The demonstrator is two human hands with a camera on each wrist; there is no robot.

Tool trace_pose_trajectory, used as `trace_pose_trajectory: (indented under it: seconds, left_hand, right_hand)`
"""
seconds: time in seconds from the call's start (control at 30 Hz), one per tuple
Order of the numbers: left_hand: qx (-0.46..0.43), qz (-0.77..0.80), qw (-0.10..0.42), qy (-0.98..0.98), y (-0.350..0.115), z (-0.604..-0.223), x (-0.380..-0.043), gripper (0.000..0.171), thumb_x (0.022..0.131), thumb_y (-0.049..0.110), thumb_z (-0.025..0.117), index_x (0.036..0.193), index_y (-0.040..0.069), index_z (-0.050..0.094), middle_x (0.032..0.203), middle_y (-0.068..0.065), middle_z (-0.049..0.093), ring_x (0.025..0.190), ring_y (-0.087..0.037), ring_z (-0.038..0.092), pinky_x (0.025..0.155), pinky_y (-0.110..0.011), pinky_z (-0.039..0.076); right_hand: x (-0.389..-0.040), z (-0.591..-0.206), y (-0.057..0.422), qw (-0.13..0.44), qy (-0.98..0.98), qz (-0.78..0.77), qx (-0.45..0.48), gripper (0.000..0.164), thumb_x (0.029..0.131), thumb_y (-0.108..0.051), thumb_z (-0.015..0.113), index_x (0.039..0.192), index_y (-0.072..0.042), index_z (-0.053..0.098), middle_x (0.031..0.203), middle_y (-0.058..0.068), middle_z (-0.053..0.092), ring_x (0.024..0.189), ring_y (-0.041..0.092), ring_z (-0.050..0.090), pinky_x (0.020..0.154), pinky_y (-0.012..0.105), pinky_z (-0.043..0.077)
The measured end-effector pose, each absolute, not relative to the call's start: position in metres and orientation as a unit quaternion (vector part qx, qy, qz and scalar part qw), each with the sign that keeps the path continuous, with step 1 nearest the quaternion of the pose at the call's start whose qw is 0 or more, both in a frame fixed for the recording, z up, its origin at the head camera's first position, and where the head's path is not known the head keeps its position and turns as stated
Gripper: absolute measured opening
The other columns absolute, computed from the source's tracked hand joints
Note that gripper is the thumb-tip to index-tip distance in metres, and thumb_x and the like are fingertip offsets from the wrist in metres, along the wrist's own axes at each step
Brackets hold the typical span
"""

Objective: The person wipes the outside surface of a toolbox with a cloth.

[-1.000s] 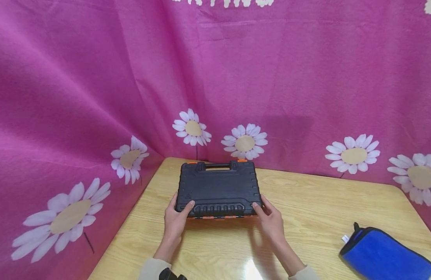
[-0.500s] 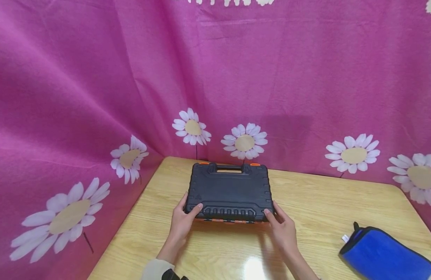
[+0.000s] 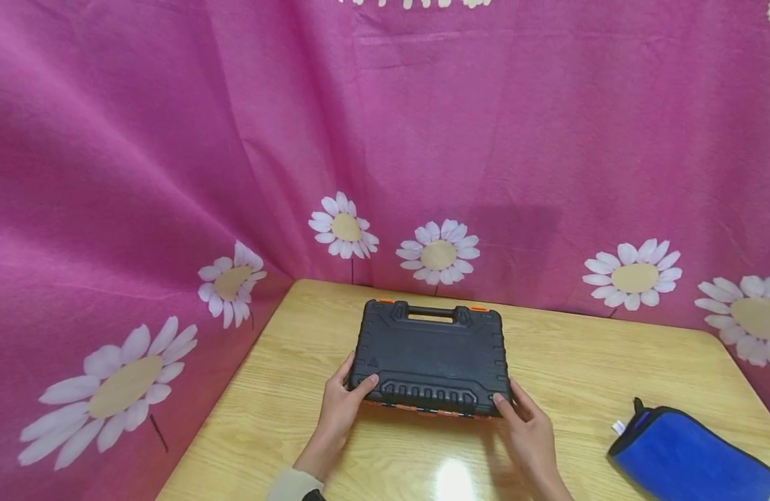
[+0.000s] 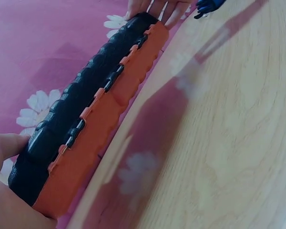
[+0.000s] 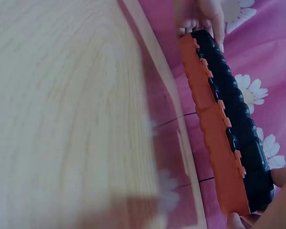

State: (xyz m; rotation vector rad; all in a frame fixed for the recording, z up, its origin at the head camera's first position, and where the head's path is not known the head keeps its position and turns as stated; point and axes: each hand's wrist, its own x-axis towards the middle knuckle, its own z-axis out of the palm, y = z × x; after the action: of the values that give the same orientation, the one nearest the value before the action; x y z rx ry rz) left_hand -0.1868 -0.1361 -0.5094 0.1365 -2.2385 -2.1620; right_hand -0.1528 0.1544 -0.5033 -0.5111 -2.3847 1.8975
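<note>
Both hands hold a black plastic tool case (image 3: 425, 358) between them, raised a little above the wooden table. My left hand (image 3: 341, 407) grips its near left corner, thumb on top. At the near right corner, my right hand (image 3: 530, 435) grips it the same way. The case is closed, its carry handle (image 3: 431, 313) and two orange latches on the far side. Facing me is the hinged edge, where the left wrist view shows an orange lower half (image 4: 97, 136) under the black lid. Fingers beneath the case are mostly hidden in the head view.
A blue zippered pouch (image 3: 691, 452) with black trim lies at the table's right. Behind and to the left of the wooden table (image 3: 597, 362) hangs a pink cloth (image 3: 516, 139) printed with white daisies.
Both hands have carried the case to the right and somewhat nearer to me, keeping the same grip. The pouch has stayed in place.
</note>
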Motion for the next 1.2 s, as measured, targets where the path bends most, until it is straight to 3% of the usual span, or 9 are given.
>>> trace_pose_trajectory:
  seconds: [0.13,0.23,0.37,0.43,0.63,0.77,0.93,1.1,1.2]
  left_hand:
    - [0.040,-0.699,0.004,-0.714,-0.130,-0.512,-0.186,0.078,0.094,0.019,0.072,0.156,0.002,0.028,0.155,-0.025,0.034,0.140,-0.037,0.036,0.109,-0.045,0.038]
    - [0.044,-0.702,-0.009,-0.710,-0.126,-0.516,-0.185,0.079,0.094,0.019,0.071,0.157,0.001,0.027,0.155,-0.025,0.033,0.141,-0.037,0.036,0.109,-0.045,0.039]
    - [0.048,-0.708,-0.024,-0.704,-0.120,-0.520,-0.184,0.079,0.094,0.018,0.071,0.157,0.001,0.025,0.156,-0.025,0.030,0.141,-0.038,0.034,0.109,-0.044,0.039]
    - [0.046,-0.711,-0.027,-0.701,-0.117,-0.521,-0.183,0.080,0.094,0.018,0.072,0.157,0.000,0.025,0.157,-0.026,0.030,0.141,-0.039,0.034,0.108,-0.044,0.040]
    - [0.042,-0.715,-0.034,-0.697,-0.110,-0.521,-0.177,0.082,0.092,0.019,0.074,0.156,0.000,0.027,0.157,-0.026,0.029,0.142,-0.039,0.032,0.107,-0.038,0.042]
    - [0.041,-0.722,-0.046,-0.689,-0.105,-0.524,-0.175,0.084,0.091,0.018,0.076,0.156,-0.002,0.026,0.157,-0.027,0.027,0.142,-0.039,0.031,0.106,-0.035,0.042]
    - [0.038,-0.727,-0.062,-0.683,-0.097,-0.531,-0.173,0.085,0.090,0.017,0.076,0.156,-0.002,0.026,0.157,-0.027,0.028,0.141,-0.039,0.034,0.103,-0.034,0.045]
    - [0.044,-0.715,-0.059,-0.695,-0.088,-0.534,-0.171,0.084,0.088,0.015,0.078,0.155,-0.002,0.030,0.155,-0.026,0.032,0.140,-0.039,0.035,0.104,-0.036,0.045]
    - [0.048,-0.702,-0.057,-0.708,-0.083,-0.536,-0.170,0.083,0.087,0.015,0.079,0.153,-0.003,0.032,0.154,-0.026,0.034,0.140,-0.039,0.035,0.105,-0.037,0.044]
  right_hand:
    - [-0.147,-0.507,0.161,0.019,-0.770,0.611,-0.180,0.070,0.100,-0.035,0.062,0.155,-0.002,0.033,0.155,0.020,0.033,0.140,0.039,0.036,0.091,0.017,0.047]
    - [-0.144,-0.509,0.166,0.010,-0.764,0.615,-0.192,0.074,0.099,-0.039,0.063,0.156,-0.005,0.031,0.155,0.020,0.033,0.141,0.038,0.035,0.081,0.009,0.046]
    - [-0.141,-0.510,0.172,0.003,-0.774,0.600,-0.204,0.077,0.098,-0.043,0.063,0.156,-0.004,0.031,0.155,0.023,0.033,0.141,0.040,0.034,0.099,0.033,0.048]
    - [-0.140,-0.511,0.175,0.001,-0.777,0.593,-0.209,0.077,0.097,-0.044,0.063,0.155,-0.004,0.031,0.155,0.024,0.032,0.140,0.042,0.034,0.102,0.040,0.047]
    - [-0.134,-0.515,0.184,0.003,-0.750,0.622,-0.225,0.078,0.096,-0.040,0.067,0.155,-0.004,0.032,0.155,0.025,0.030,0.140,0.040,0.035,0.084,0.017,0.052]
    - [-0.130,-0.519,0.190,0.005,-0.746,0.622,-0.238,0.083,0.093,-0.043,0.070,0.155,-0.003,0.032,0.156,0.025,0.030,0.139,0.043,0.035,0.084,0.020,0.053]
    - [-0.124,-0.526,0.200,0.000,-0.749,0.613,-0.251,0.089,0.089,-0.048,0.072,0.155,-0.003,0.032,0.155,0.023,0.031,0.138,0.041,0.037,0.073,0.011,0.051]
    - [-0.121,-0.534,0.209,-0.004,-0.748,0.612,-0.256,0.091,0.089,-0.049,0.072,0.155,-0.003,0.031,0.155,0.021,0.030,0.140,0.043,0.032,0.097,0.032,0.048]
    - [-0.119,-0.539,0.213,-0.001,-0.754,0.601,-0.266,0.091,0.088,-0.050,0.072,0.154,-0.001,0.033,0.154,0.022,0.031,0.140,0.044,0.031,0.102,0.045,0.040]
